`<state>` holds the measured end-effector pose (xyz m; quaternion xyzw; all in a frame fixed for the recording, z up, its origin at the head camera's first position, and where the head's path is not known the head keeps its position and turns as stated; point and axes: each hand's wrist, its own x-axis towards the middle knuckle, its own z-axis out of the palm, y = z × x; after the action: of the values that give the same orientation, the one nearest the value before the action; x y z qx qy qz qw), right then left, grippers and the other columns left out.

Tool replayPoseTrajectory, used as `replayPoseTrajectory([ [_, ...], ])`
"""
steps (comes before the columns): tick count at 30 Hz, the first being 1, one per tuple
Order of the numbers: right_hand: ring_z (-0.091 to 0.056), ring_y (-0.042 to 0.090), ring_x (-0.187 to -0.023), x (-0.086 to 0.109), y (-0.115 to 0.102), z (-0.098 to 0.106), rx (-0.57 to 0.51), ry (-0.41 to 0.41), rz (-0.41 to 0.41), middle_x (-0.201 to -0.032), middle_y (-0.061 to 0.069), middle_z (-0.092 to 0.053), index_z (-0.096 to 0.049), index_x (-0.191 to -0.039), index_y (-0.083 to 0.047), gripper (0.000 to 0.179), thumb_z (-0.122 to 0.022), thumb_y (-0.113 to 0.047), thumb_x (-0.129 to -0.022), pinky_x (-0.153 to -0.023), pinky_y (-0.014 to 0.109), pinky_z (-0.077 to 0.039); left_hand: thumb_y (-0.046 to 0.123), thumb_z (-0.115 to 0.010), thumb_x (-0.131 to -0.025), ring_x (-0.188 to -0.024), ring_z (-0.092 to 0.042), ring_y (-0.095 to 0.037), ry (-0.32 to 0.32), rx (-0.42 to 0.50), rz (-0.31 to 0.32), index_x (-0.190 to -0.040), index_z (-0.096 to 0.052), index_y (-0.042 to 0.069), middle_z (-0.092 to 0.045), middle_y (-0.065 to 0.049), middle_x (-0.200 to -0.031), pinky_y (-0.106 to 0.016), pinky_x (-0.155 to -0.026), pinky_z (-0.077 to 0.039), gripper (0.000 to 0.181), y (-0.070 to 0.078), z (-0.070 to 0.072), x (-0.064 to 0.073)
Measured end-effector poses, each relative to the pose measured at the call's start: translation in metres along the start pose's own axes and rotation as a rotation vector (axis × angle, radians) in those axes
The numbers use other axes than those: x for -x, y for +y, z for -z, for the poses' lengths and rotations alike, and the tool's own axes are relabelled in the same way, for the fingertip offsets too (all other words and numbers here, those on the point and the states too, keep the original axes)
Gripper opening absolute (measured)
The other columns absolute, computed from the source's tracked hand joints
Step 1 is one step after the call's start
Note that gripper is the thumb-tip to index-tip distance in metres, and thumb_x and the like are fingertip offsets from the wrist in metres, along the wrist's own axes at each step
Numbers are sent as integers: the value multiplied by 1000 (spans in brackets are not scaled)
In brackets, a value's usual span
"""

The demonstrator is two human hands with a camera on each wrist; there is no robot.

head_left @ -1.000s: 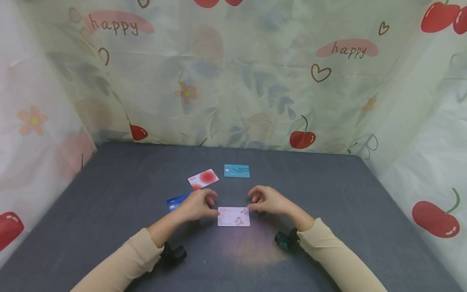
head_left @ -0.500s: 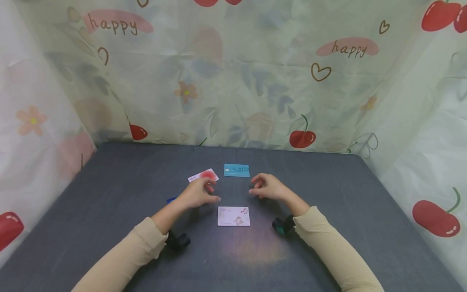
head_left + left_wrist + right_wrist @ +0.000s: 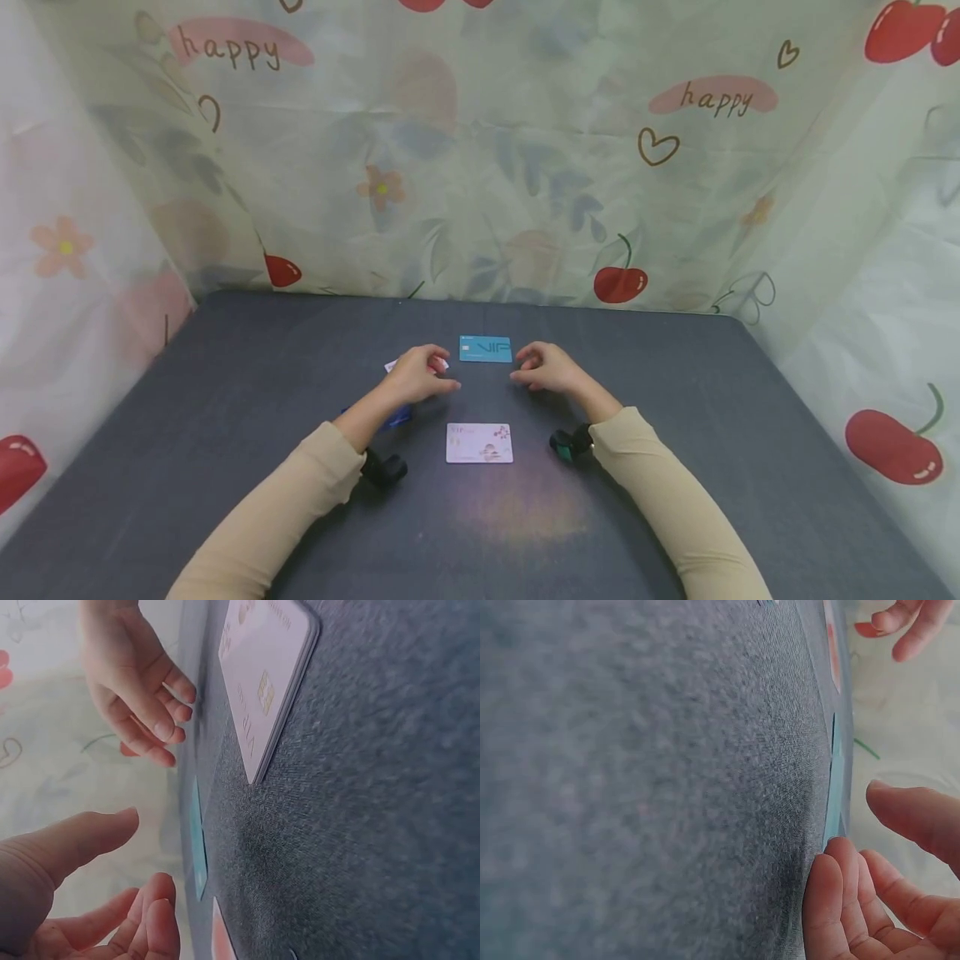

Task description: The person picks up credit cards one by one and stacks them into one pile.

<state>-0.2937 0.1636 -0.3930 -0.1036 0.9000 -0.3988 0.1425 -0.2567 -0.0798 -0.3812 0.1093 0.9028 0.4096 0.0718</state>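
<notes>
My left hand (image 3: 417,373) hovers low over the table with fingers loosely bent and nothing in them. It covers most of a white-and-red card (image 3: 220,936) and part of a blue card (image 3: 399,416). Opposite it, my right hand (image 3: 550,368), also holding nothing, has its fingertips close to the right edge of a teal VIP card (image 3: 485,349). The teal card lies flat between and slightly beyond both hands. Nearer to me lies a pale pink VIP card (image 3: 479,443); in the left wrist view its edge shows layers, like stacked cards (image 3: 264,690).
A dark grey cloth-covered table (image 3: 645,467) extends around the cards. Patterned curtains (image 3: 480,167) with cherries and "happy" lettering hang behind it and at both sides. Black wrist cameras (image 3: 385,471) are strapped under both wrists.
Both hands have moved forward, from beside the pale pink card to either side of the teal card's near edge. The cards have not moved.
</notes>
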Motion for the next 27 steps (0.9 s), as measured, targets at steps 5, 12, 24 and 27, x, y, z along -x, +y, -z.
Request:
replayPoseTrajectory([
  [5, -56, 10, -62, -7, -1, -1, 0, 22, -16, -85, 9, -57, -53, -113, 4, 40, -67, -13, -80, -62, 26, -52, 20, -72, -74, -91, -57, -24, 8, -17, 16, -119, -54, -2, -62, -16, -101, -34, -78, -47, 53, 2, -2, -11],
  [12, -56, 10, -61, -17, -3, -3, -12, 47, -50, -86, 9, -57, -53, -114, 3, 41, -68, -12, -79, -63, 26, -52, 21, -72, -75, -96, -56, -26, 24, -27, 42, -120, -54, 0, -62, -15, -104, -36, -82, -45, 52, 2, -7, -27],
  [24, -53, 8, -59, -35, -2, -8, -31, 104, -92, -87, 8, -55, -52, -116, 2, 45, -70, -8, -76, -59, 22, -49, 18, -72, -75, -92, -56, -24, 53, 1, 91, -121, -52, 0, -60, -15, -105, -31, -77, -47, 53, -1, -15, -46],
  [27, -54, 9, -59, -37, -3, -8, -30, 104, -103, -88, 8, -56, -51, -117, 2, 47, -71, -8, -75, -59, 22, -48, 17, -72, -75, -87, -56, -23, 77, 0, 85, -119, -53, -1, -60, -15, -102, -27, -72, -47, 52, -3, -16, -49],
])
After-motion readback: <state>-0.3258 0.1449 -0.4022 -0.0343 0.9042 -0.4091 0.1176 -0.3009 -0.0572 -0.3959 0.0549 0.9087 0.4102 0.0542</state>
